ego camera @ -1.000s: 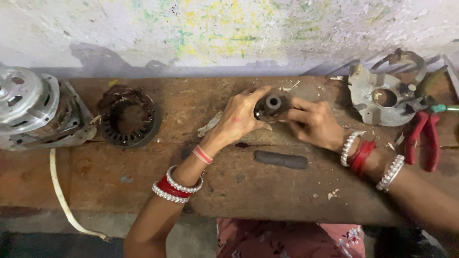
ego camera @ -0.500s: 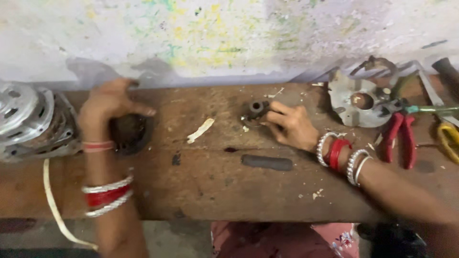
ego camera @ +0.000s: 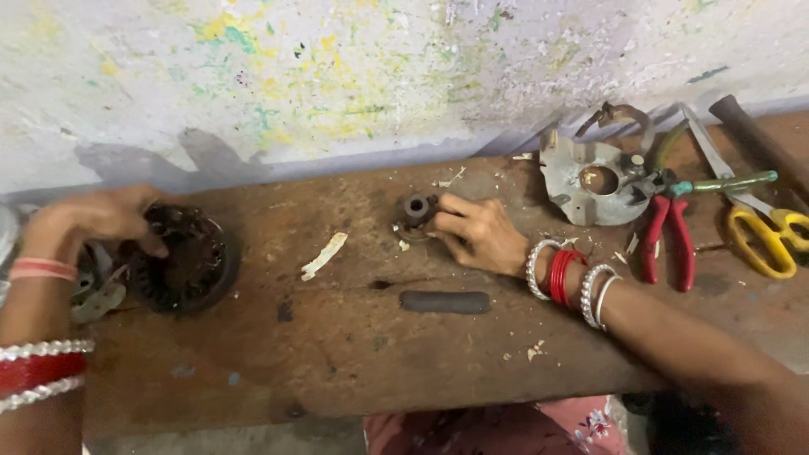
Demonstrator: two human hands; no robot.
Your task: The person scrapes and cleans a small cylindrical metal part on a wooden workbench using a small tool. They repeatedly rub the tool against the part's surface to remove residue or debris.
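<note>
A worn wooden workbench (ego camera: 337, 354) fills the middle of the frame, running from the left edge to the right, under a paint-flecked wall (ego camera: 337, 76).

At the left edge the left hand (ego camera: 88, 221) comes up from the lower left, forearm ringed with red and white bangles, wrist bent so the fingers curl over the near rim of a dark round stator ring (ego camera: 187, 268). The fingertips close on that rim in a grasp; the ring lies flat on the bench at centre left, its opening facing up, with most of its body to the right of the fingers.

The right arm enters from the lower right and slopes up to the centre of the frame, bangles at the wrist. The right hand (ego camera: 480, 232) rests knuckles-up on the bench, thumb and forefinger pinched on a small dark bushing-like part (ego camera: 415, 211) that sits just left of the fingertips, touching them, at upper centre.

In the upper right lie a grey metal end plate (ego camera: 581, 181), red-handled pliers (ego camera: 666, 244) and yellow-handled scissors (ego camera: 771, 240). A short dark rod (ego camera: 445, 302) lies below the right hand, apart from it, and a pale scrap (ego camera: 324, 255) sits between the two hands.
</note>
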